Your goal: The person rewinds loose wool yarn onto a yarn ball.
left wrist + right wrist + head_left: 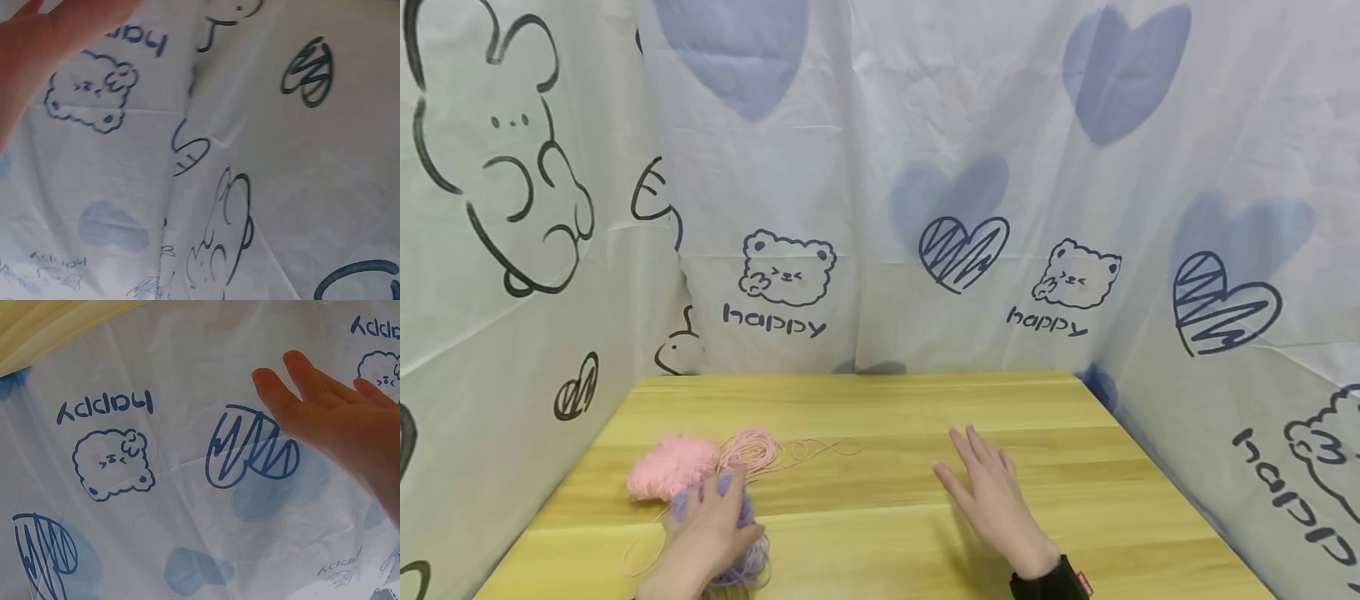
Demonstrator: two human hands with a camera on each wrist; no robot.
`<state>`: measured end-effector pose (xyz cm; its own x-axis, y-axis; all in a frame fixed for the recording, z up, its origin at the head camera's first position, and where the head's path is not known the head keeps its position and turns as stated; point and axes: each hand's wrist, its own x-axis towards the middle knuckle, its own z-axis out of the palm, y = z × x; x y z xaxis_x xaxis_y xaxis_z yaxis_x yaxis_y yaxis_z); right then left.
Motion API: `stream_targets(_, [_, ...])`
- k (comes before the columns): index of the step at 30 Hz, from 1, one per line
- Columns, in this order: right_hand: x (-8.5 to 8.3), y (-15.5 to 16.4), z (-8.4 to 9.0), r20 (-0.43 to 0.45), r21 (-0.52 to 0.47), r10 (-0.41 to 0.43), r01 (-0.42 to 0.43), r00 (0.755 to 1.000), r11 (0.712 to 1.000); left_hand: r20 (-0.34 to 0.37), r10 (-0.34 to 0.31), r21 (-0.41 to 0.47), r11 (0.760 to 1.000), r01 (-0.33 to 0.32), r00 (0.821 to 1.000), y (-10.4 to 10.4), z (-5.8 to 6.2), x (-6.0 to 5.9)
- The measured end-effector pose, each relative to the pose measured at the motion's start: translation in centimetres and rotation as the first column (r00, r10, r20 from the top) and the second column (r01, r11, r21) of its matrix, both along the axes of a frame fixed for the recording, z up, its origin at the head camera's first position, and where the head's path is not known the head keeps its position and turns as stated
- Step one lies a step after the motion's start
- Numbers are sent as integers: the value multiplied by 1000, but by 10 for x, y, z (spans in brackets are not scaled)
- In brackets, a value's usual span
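My left hand (715, 527) lies over a bundle of purple yarn (747, 565) at the table's left front, fingers spread across its top and thumb along its right side. Part of the bundle is hidden under the palm. Just beyond sits a fluffy pink ball of yarn (673, 467), with a loose coil of thin pink yarn (752, 448) to its right. My right hand (996, 504) hovers over the right half of the table, fingers extended and holding nothing. In the right wrist view, its fingers reach out in front of the curtain.
The yellow wood-grain table (880, 542) is bounded by white curtains (865, 125) printed with hearts and bears at the back and both sides. A thin pink strand (827, 443) trails right from the coil, and another loops at the left front.
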<state>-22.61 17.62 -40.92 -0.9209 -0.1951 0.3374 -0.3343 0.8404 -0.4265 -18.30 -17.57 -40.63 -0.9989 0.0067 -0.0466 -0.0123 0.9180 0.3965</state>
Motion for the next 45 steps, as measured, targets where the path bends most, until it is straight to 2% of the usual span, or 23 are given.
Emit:
stream_targets(5, [-1, 2, -4, 5, -14, 7, -7, 1000, 1000, 68, 67, -14, 998, -66, 995, -17, -9, -11])
stream_targets(12, [-4, 3, -4, -18, -1, 15, -15, 1000, 1000, 62, 162, 31, 986, -164, 985, -33, -15, -23])
stream_targets(15, [-6, 4, -3, -7, -3, 18, -18, 1000, 1000, 84, 173, 59, 982, -179, 981, -36, -16, -26])
stream_targets(20, [-3, 5, 2, -9, -2, 30, -30, 1000, 1000, 101, 134, 54, 989, -140, 986, -36, -17, -31])
stream_targets(26, [-2, 6, 13, -63, -25, 53, -55, 997, 998, 38, 75, 64, 995, -78, 996, -29, -11, -39])
stream_targets(30, [0, 5, 22, -53, -75, 77, -81, 996, 994, 17, 25, 79, 997, -26, 1000, -18, 2, -46])
stream_targets(34, [2, -2, 35, -47, -111, 123, -127, 991, 986, -51, -40, 137, 989, 47, 998, -5, 24, -49])
stream_targets(37, [3, -10, 46, -43, -130, 185, -190, 982, 973, -123, -109, 224, 965, 135, 986, 7, 45, -50])
stream_targets(39, [3, -17, 54, -53, -157, 251, -256, 967, 954, -140, -153, 312, 931, 191, 978, 17, 61, -52])
stream_targets(42, [0, -27, 66, -80, -205, 350, -359, 933, 911, -179, -227, 434, 855, 284, 957, 34, 84, -54])
stream_targets(45, [-6, -37, 79, -96, -294, 427, -435, 899, 851, -224, -293, 531, 763, 369, 929, 53, 103, -54])
